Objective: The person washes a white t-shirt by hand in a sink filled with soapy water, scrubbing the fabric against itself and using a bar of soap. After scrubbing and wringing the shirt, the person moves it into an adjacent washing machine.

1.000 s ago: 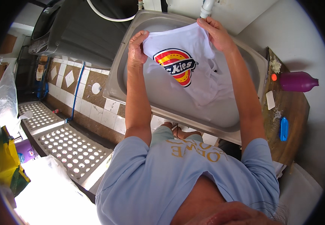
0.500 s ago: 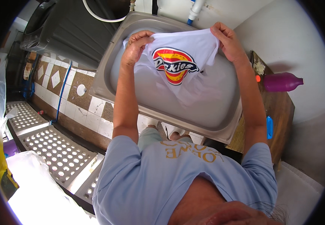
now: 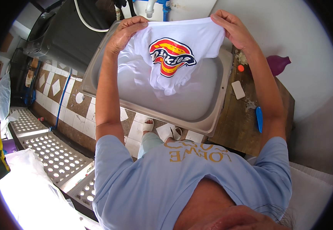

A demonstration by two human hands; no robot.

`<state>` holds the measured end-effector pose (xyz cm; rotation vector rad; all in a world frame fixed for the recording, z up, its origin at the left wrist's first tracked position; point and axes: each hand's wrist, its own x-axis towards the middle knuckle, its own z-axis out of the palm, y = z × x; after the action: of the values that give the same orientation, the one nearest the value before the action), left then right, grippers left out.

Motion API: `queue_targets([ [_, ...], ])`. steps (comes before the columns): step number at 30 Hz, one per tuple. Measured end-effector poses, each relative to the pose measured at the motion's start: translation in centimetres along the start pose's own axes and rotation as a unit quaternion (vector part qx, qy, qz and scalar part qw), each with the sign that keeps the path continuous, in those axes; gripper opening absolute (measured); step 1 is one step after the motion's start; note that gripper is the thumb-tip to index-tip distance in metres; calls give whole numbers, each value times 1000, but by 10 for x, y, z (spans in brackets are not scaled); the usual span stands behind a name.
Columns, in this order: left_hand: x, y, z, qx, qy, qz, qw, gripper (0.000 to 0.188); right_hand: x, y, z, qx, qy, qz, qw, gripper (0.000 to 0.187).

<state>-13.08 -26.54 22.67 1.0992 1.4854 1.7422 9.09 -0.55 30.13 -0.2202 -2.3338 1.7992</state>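
Note:
A wet white T-shirt (image 3: pixel 208 40) with a red, yellow and black printed logo is stretched between my two hands over a steel sink basin (image 3: pixel 162 113). My left hand (image 3: pixel 126 33) pinches one upper corner, and my right hand (image 3: pixel 231 27) grips the opposite one. The cloth's top edge is pulled nearly straight between them. Its lower part hangs in folds down to the cloudy, whitish water (image 3: pixel 189 101). On the left side, more of the white fabric bunches near the basin wall.
Right of the basin, a wooden table (image 3: pixel 228 128) carries a pale soap bar (image 3: pixel 237 89), a blue brush-like object (image 3: pixel 259 119) and a purple bottle (image 3: pixel 278 65) with an orange cap. A dark bin-like container (image 3: pixel 70 34) and white hose stand left. Perforated panels (image 3: pixel 57 155) line the lower left.
Both hands have lifted the T-shirt higher and farther away, drawing more of it out of the water. The view has shifted, showing more of the table and the soap bar.

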Motion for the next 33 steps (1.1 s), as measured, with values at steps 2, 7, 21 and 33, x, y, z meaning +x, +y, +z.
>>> queue_targets([
  [2,3,8,10,21,3,14,1000,15,-4,-4,-12,-8,-6,-3,1000,18],
  [7,19,-19,36,138,-37,41,989,16,-7,27,-27,-228,-37,-23,973,27],
  [21,21,-251,138,525,34,2,850,28,-12,269,57,-426,128,262,857,24],
  [33,73,-147,149,-345,71,-159,922,34,-3,242,49,652,262,169,691,28],
])
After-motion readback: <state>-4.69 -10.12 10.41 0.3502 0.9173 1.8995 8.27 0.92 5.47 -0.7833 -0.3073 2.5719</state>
